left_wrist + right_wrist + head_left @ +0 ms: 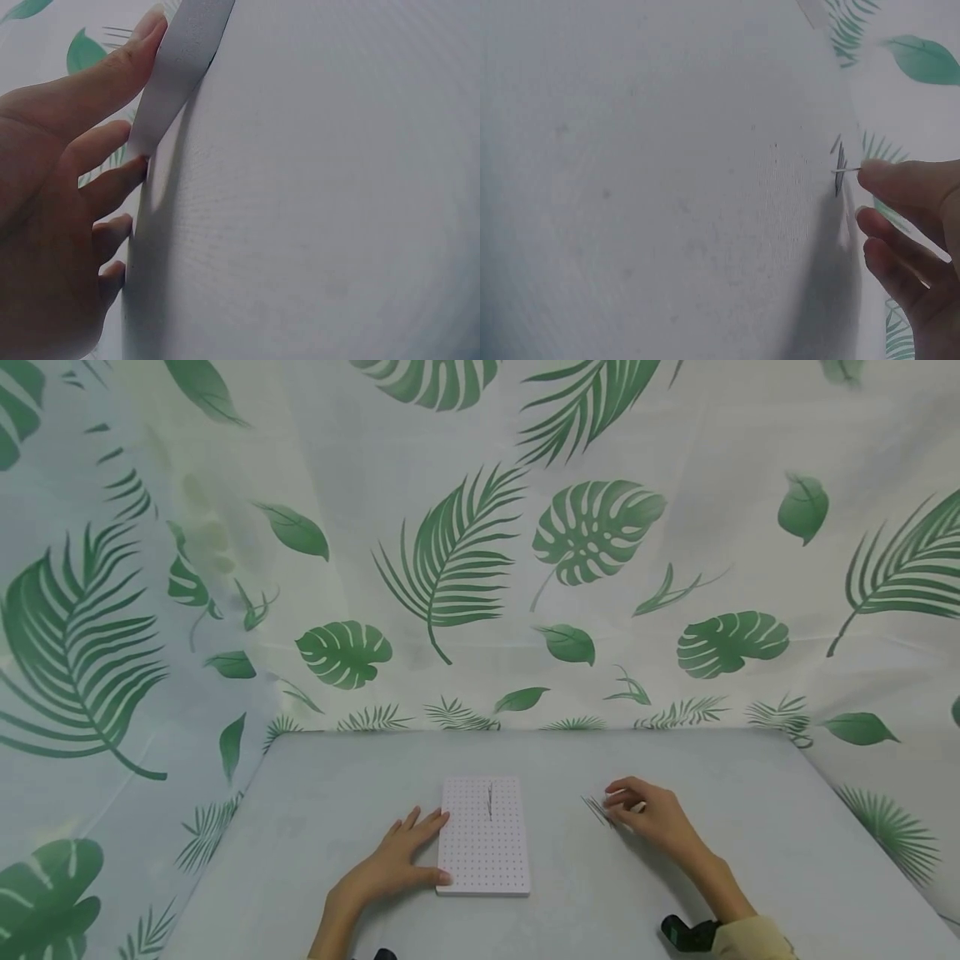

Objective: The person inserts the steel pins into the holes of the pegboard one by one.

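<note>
A white pegboard with rows of small holes lies on the table. Thin dark pins show over its upper part. My left hand rests along the board's left side, fingers spread and thumb at the near left corner; in the left wrist view the fingertips touch the side of the board. To the right of the board, my right hand is above a small bunch of thin pins. In the right wrist view its thumb and finger pinch one thin metal pin, overlapping the bunch behind it.
A pale cloth covers the table. Behind and at both sides hangs a white curtain printed with green leaves. A dark wrist device sits at my right wrist, by a yellow sleeve.
</note>
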The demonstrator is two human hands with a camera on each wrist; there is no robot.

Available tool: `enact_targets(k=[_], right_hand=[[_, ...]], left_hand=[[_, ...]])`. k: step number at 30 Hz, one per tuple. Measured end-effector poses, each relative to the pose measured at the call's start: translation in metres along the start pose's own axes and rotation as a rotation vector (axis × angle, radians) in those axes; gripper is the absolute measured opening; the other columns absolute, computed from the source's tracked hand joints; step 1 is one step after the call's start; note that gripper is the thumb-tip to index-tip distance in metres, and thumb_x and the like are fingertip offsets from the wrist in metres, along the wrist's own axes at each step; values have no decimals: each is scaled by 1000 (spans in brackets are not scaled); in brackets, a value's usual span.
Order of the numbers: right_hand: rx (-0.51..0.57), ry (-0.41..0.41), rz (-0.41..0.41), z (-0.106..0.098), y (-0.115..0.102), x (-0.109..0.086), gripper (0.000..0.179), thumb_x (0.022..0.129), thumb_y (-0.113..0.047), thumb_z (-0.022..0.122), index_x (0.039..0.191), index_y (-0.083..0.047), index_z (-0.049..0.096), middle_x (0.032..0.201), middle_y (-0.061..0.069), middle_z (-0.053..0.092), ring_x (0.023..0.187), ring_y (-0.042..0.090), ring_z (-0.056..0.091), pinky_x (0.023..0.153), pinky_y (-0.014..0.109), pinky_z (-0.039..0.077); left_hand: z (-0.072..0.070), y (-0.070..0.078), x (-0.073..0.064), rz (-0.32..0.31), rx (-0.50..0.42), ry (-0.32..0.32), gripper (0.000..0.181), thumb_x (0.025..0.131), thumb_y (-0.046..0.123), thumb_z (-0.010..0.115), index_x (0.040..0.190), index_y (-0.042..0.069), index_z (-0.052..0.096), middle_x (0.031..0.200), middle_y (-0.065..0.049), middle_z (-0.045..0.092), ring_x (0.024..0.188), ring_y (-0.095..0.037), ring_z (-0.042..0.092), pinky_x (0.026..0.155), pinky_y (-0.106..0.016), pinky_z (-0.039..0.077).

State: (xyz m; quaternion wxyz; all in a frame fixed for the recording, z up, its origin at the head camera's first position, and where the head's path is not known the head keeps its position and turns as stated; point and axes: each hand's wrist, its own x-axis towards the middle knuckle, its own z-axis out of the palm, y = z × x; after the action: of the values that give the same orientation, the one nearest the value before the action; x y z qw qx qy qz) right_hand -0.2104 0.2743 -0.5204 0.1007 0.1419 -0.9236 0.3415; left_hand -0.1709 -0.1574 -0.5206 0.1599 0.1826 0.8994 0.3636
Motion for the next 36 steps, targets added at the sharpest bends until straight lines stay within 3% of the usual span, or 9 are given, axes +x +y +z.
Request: enact_targets(k=[8,15,21,36], right_hand=[[41,-9,-22,1,-8,-3,39,82,6,80,118,-5,71,85,1,77,71,6,69,56,21,55],[56,-49,1,3,-15,-5,25,83,4,79,105,-9,76,88,2,76,73,6,69,53,22,56],[37,-30,-44,4,-19,-3,23,82,4,81,97,-11,73,87,0,77,78,13,74,56,21,57],[58,-30,-74,16,-22,-1,24,83,3,81,98,-13,72,87,-2,76,79,9,73,58,21,58]], left_hand=[[0,0,1,-7,-1,7,95,81,50,82,158,11,41,166,-14,35,157,-47,13,127,-67,7],[0,0,0,-11,-2,5,95,81,49,83,158,12,41,167,-13,34,157,-47,12,127,-67,6],[0,1,0,-19,-4,4,95,81,48,83,158,12,41,167,-12,34,157,-47,12,127,-66,6],[1,2,-1,-14,1,10,94,81,45,84,158,10,41,166,-14,35,157,-48,12,127,-68,6]])
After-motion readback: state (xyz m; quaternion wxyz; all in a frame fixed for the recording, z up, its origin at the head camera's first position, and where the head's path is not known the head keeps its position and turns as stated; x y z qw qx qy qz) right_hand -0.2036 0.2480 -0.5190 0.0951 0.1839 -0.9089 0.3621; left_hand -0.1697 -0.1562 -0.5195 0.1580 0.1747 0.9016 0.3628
